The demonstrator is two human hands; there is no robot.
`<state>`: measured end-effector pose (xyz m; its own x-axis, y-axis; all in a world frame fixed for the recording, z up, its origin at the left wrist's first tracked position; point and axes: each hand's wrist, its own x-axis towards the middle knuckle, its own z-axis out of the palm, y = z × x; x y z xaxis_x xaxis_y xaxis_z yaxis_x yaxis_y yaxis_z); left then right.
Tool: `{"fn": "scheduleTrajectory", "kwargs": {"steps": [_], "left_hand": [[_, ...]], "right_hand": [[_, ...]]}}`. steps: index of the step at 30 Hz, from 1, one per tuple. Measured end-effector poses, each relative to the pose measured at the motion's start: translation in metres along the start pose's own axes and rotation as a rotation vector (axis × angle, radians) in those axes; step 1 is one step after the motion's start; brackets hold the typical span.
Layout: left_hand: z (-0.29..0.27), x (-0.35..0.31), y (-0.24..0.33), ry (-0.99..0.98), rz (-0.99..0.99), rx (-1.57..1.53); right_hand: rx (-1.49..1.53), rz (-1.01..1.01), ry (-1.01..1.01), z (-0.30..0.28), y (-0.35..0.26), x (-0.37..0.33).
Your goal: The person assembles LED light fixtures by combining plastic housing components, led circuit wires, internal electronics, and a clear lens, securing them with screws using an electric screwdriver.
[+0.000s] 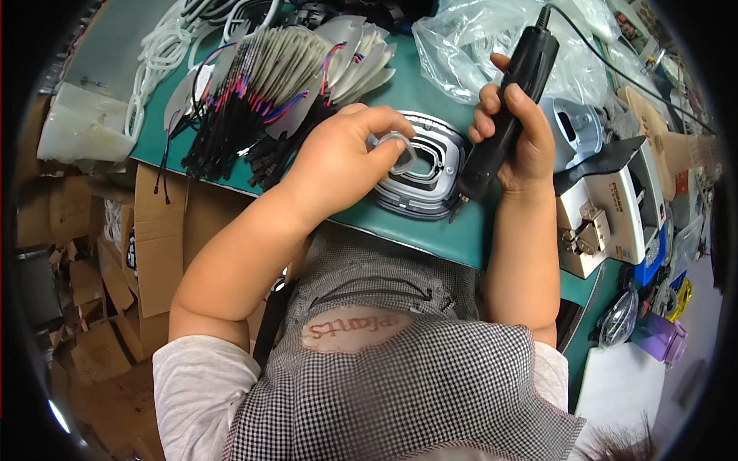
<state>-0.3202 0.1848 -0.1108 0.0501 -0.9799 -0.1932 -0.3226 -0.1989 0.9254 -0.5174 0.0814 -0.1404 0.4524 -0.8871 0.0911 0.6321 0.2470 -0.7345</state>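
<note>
My right hand (530,150) is wrapped round a black corded electric screwdriver (532,65), held tilted with its lower end toward me. Its tip hangs beside the right edge of a rounded-square grey and white plastic housing (423,201). That housing lies on the green work mat (415,240), an oval opening at its centre. Over its left part is my left hand (334,161), thumb and forefinger pinching a small translucent grey ring-shaped piece (402,157). Whether this piece touches the housing I cannot tell.
Thin pale plates with red, blue and black wires (269,77) are stacked at the back left, near coiled white cable (157,58). Behind the housing lies a clear plastic bag (453,50). A blue-grey shell (576,127) and a white machine (619,211) stand at right; cardboard boxes (160,253) fill the lower left.
</note>
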Motion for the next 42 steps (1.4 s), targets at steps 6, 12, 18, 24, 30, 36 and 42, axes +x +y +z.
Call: {"fn": "scheduleTrajectory", "kwargs": {"steps": [6, 12, 18, 24, 30, 36, 42], "left_hand": [[0.001, 0.001, -0.005, 0.193, 0.473, 0.854], [0.017, 0.003, -0.004, 0.236, 0.577, 1.026], [0.022, 0.020, -0.012, 0.282, 0.675, 0.928], [0.029, 0.021, -0.024, 0.330, 0.726, 0.913], [0.028, 0.013, -0.031, 0.318, 0.798, 0.983], [0.019, -0.010, -0.028, 0.065, 0.693, 1.023], [0.018, -0.007, -0.023, 0.001, 0.722, 1.162]], "right_hand": [[0.025, 0.000, -0.025, -0.005, 0.003, 0.002], [0.020, 0.008, 0.004, -0.006, 0.005, 0.002], [-0.039, 0.024, 0.011, -0.006, 0.008, 0.006], [0.017, 0.029, -0.027, -0.012, 0.009, 0.006], [0.067, 0.009, 0.008, -0.010, 0.006, 0.006], [0.054, -0.024, 0.038, -0.008, 0.002, 0.005], [0.048, -0.024, 0.032, -0.011, 0.002, 0.006]]}}
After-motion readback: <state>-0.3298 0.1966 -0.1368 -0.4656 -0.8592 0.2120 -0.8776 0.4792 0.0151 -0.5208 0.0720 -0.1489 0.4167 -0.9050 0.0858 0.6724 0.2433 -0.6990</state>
